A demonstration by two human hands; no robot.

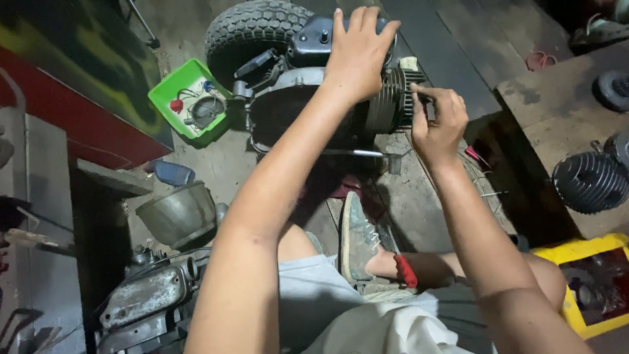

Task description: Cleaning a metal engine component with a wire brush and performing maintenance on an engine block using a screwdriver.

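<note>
Two bare arms reach forward over a worn shoe [359, 239] on the floor. Right hand [438, 123] has its fingers pinched together on a thin dark tool [421, 96] set against the finned cylinder [393, 98] of a small engine [308, 105]. Left hand [357, 56] lies spread, palm down, on the engine's top. Beyond it stands a knobby tyre [252, 29]; left of that, a green tray [190, 105].
</note>
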